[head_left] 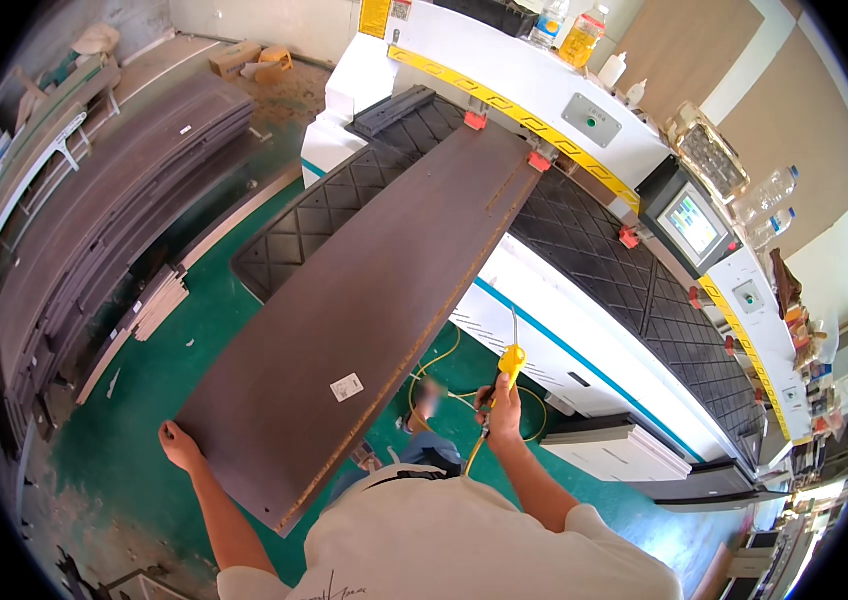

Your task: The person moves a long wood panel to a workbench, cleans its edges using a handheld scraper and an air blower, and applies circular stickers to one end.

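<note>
A long dark brown panel point(384, 290) slants from the machine down toward me, with a small white label near its right edge. My left hand point(181, 446) is closed on the panel's near left corner. In my right hand point(504, 408) is a yellow air blow gun point(511, 362), its thin nozzle pointing up and away, to the right of the panel. A yellow hose point(474, 455) trails from the gun and loops near the floor. The panel's far end lies on a black ribbed machine bed point(384, 165), close to two red clamps point(541, 161).
The white machine point(594, 340) with its black grid bed runs along the right, carrying a control screen point(694, 223) and bottles point(582, 36) on top. Dark panels point(134, 170) are stacked at left. White boards point(624, 447) lie low at right, above the green floor point(159, 410).
</note>
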A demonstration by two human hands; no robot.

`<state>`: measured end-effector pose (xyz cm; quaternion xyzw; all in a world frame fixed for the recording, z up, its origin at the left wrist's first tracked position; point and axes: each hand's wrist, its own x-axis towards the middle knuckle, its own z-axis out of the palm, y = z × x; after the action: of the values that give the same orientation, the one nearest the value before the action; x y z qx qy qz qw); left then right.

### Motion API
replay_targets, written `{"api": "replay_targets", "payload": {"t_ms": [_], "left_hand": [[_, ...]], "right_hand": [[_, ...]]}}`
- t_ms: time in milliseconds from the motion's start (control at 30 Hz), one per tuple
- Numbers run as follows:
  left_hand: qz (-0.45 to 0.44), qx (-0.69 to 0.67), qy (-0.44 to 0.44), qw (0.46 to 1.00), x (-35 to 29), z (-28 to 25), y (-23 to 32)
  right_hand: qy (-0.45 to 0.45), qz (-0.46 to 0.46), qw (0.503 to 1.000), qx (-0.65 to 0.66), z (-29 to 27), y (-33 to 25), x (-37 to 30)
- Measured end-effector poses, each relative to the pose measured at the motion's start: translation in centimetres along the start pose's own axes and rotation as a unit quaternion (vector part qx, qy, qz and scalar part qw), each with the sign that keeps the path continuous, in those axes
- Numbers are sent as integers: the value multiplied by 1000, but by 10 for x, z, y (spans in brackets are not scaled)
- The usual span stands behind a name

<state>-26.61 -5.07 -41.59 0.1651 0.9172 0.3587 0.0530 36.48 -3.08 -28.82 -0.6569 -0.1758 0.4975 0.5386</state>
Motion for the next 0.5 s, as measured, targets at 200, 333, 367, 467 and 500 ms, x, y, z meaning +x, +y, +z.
{"api": "replay_targets", "payload": {"t_ms": [200, 333, 367, 467, 500], "left_hand": [[-5, 4, -19, 1000, -2, -4, 4], [4, -5, -25, 1000, -4, -8, 2], [0, -4, -27, 1000, -2, -7, 2], [-5, 0, -31, 1000, -4, -5, 2], [0, 2, -29, 1000, -2, -5, 2]], "right_hand": [[34, -3, 998, 55, -20, -14, 10], [82, -17, 995, 58, -42, -17, 19], [104, -18, 992, 70, -48, -18, 22], [183, -38, 975, 120, -73, -17, 34], [197, -46, 971, 126, -76, -21, 35]]}}
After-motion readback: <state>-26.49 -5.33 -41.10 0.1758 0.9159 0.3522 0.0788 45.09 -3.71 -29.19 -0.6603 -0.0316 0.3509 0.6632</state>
